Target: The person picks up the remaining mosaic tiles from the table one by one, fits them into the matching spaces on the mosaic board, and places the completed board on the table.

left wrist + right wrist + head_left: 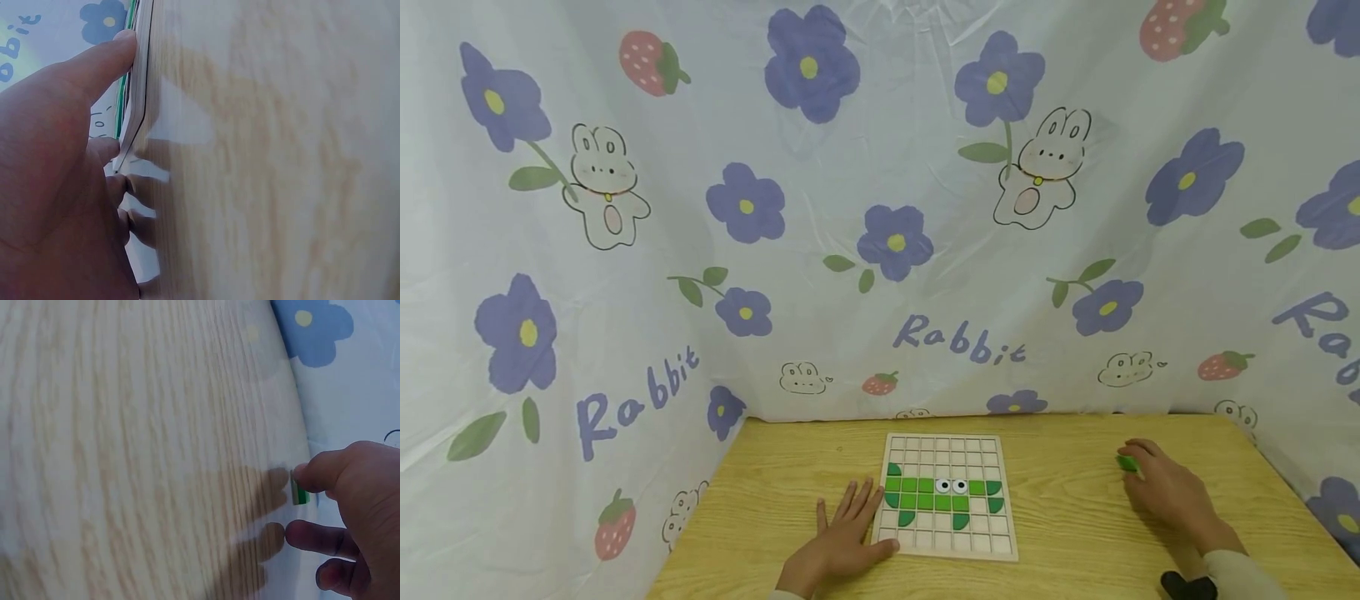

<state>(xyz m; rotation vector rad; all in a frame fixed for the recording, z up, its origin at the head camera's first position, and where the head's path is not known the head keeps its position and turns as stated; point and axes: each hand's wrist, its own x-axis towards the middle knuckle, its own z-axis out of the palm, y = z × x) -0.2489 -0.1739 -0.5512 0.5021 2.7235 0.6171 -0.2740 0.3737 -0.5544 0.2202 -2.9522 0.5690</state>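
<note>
A pale wooden grid board (940, 546) lies on the table, with light green square tiles (925, 502), dark green rounded tiles (961, 521) and two eye tiles (952, 486) set in its cells. Spread at the board's left side, my left hand (842, 537) rests with straight fingers, its thumb on the lower left corner. The left wrist view shows that thumb (109, 59) against the board's edge (140, 81). Well to the right of the board, my right hand (1168, 492) pinches a small green tile (300, 492) just at the tabletop.
The yellow wood-grain table (1060, 533) stretches between the board and my right hand. A white curtain (820, 350) printed with flowers and rabbits hangs behind and beside it. Near my right sleeve is a black object (1186, 586), partly cut off by the frame's bottom.
</note>
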